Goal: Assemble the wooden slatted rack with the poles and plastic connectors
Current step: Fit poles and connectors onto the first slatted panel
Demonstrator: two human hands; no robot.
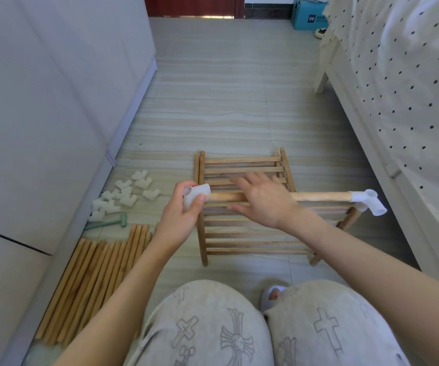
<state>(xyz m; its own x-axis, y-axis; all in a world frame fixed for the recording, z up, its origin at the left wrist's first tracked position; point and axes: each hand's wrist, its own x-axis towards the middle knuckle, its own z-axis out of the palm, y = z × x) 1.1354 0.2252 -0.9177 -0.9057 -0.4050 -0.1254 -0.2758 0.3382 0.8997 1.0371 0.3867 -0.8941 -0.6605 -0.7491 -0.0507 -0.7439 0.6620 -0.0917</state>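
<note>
Fitting connector (196,196) onto pole (318,196) end, above slatted rack (252,233) on floor. Left hand (184,215) gripping connector; right hand (263,202) fingers spread (over pole). Next: firm axial push.

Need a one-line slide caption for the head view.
Left hand grips a white connector at a pole's end; right hand open above the slatted racks.
</note>
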